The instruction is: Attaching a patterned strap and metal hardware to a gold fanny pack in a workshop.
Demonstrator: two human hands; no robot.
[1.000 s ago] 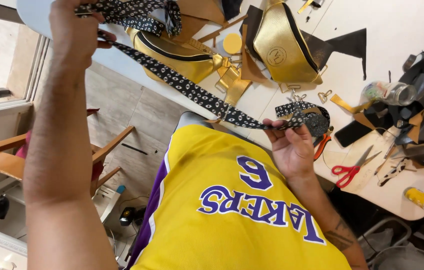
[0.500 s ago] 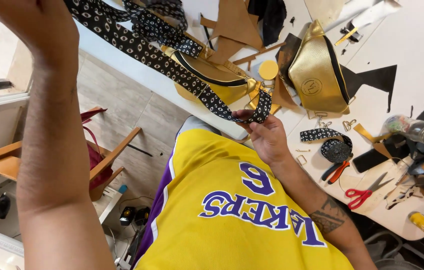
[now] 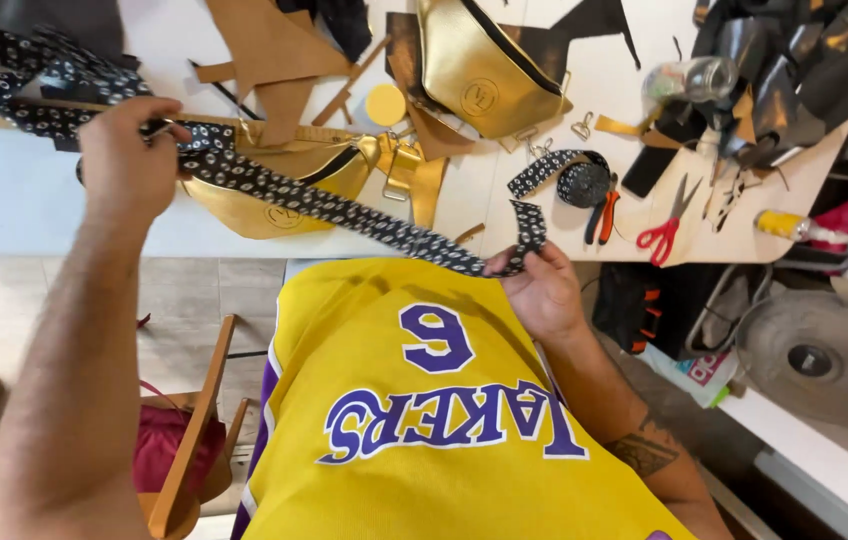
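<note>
The white worktable [image 3: 34, 205] fills the upper part of the view, and everything else is placed against it. Below its near edge is the person's yellow jersey [image 3: 444, 420] with purple lettering, and left of that, under the table's edge, a wooden chair [image 3: 194, 420] with something red on it.

On the table lie two gold waist bags: one gold bag [image 3: 479, 70] near the far middle, and a second gold bag [image 3: 274, 190] close to the near edge. Brown leather offcuts [image 3: 264, 45] sit on the table behind the second bag.

A long black strap with a pale printed pattern [image 3: 334, 205] runs slantwise across the table's near edge, passing over the second gold bag. The left hand [image 3: 129, 160] is raised over the table's left part, its fingers closed tight around the strap's upper stretch. The right hand [image 3: 539, 290] is just off the table's near edge, above the jersey, thumb and fingertips pinching the strap's lower end, which folds upward there. The strap seems to run on to a coiled roll [image 3: 579, 180] further in on the table, though the join is hard to make out.

Right of the roll on the table lie orange-handled pliers [image 3: 602, 215], red-handled scissors [image 3: 666, 225] and a small yellow disc [image 3: 385, 103].
</note>
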